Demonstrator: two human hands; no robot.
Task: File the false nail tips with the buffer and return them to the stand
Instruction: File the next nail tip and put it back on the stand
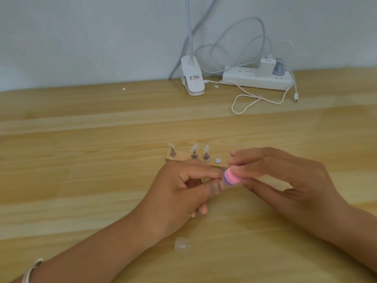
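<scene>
- The right hand pinches the buffer, a pink and purple block, with the fingers on top and the thumb underneath.
- The left hand is curled, its thumb and forefinger pressed together right against the buffer's free end. I cannot tell whether a nail tip sits between them.
- The two grips meet above the table.
- Just beyond the grips is the wooden stand. Three nail tips are upright on its pegs: one on the far left, one in the middle, and one nearest the hands.
- A bare round disc lies on the stand between that last peg and the right hand's fingers.
- A loose clear nail tip lies on the table on the near side of the grips, beside the left forearm.
- A bracelet circles the left wrist.
- Well beyond the stand, a clip lamp and a power strip with white cables sit by the wall.
</scene>
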